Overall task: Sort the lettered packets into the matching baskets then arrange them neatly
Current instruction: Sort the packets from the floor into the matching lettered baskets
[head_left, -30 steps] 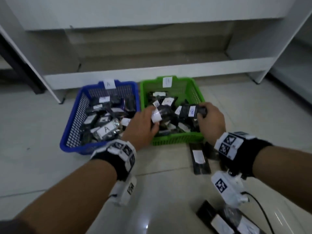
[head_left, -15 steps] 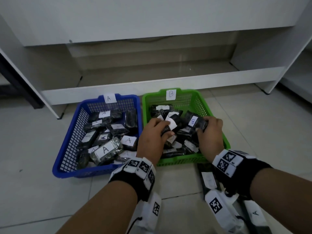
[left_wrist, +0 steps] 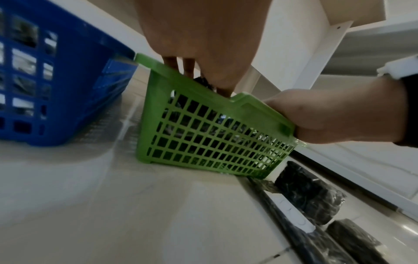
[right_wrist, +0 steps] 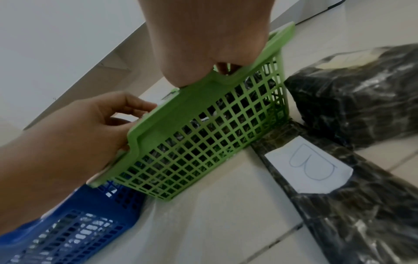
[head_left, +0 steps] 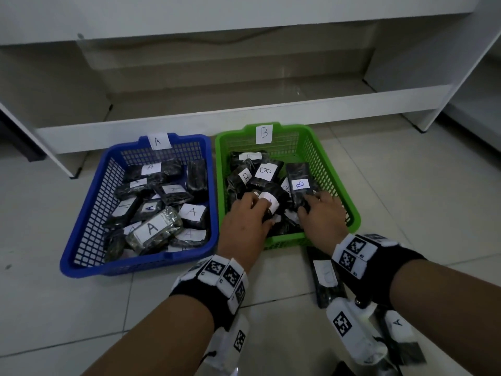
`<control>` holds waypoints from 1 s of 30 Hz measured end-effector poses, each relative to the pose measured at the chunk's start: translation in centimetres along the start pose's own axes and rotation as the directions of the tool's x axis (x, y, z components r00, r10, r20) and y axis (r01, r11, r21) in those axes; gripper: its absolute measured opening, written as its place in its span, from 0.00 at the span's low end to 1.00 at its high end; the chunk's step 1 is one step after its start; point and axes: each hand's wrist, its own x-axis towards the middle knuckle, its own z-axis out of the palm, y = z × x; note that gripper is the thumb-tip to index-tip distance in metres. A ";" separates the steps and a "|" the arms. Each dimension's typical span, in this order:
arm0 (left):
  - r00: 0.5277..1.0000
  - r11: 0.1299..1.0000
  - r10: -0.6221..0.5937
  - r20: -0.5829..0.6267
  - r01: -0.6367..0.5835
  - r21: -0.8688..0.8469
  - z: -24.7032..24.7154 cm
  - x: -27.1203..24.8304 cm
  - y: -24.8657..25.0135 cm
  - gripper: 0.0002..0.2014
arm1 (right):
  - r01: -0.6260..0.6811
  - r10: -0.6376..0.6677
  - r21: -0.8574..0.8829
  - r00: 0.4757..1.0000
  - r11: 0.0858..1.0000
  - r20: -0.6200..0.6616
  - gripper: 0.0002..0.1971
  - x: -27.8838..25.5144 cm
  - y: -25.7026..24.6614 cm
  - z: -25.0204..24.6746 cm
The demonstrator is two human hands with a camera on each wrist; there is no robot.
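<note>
The blue basket (head_left: 81, 240) labelled A holds several dark packets marked A. Beside it on the right, the green basket (head_left: 349, 210) labelled B holds several packets marked B. Both hands reach over its near rim. My left hand (head_left: 260, 206) grips a dark packet with a white label (head_left: 271, 203) in the basket's middle. My right hand (head_left: 309, 204) holds the near end of a long B packet (head_left: 298, 183) lying along the right side. In the wrist views the green basket's (left_wrist: 203, 135) (right_wrist: 203, 128) rim hides the fingertips.
Loose packets lie on the tiled floor just in front of the green basket: one marked B (head_left: 328, 278) (right_wrist: 312, 164), one marked A (head_left: 395, 327) under my right wrist, and another dark one (right_wrist: 361, 92). A white shelf unit (head_left: 244, 112) stands close behind both baskets.
My right hand has turned the B packet lengthwise and lowered it along the basket's right side. My left hand stays on its packet in the middle. The baskets have not shifted.
</note>
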 end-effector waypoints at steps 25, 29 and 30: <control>0.541 0.801 0.551 0.635 -0.555 -0.222 3.9 -16.4 9.4 0.32 | 0.406 -0.367 -0.014 0.840 0.914 0.400 0.10 -20.5 12.9 -8.5; 0.550 0.793 0.553 0.626 -0.577 -0.194 5.0 -17.5 9.5 0.33 | 0.422 -0.240 -0.145 0.729 0.895 0.641 0.21 -23.7 14.5 -8.3; 0.557 0.784 0.567 0.607 -0.590 -0.192 5.2 -17.4 9.4 0.31 | 0.408 -0.193 -0.174 0.711 0.896 0.676 0.25 -24.0 14.8 -8.3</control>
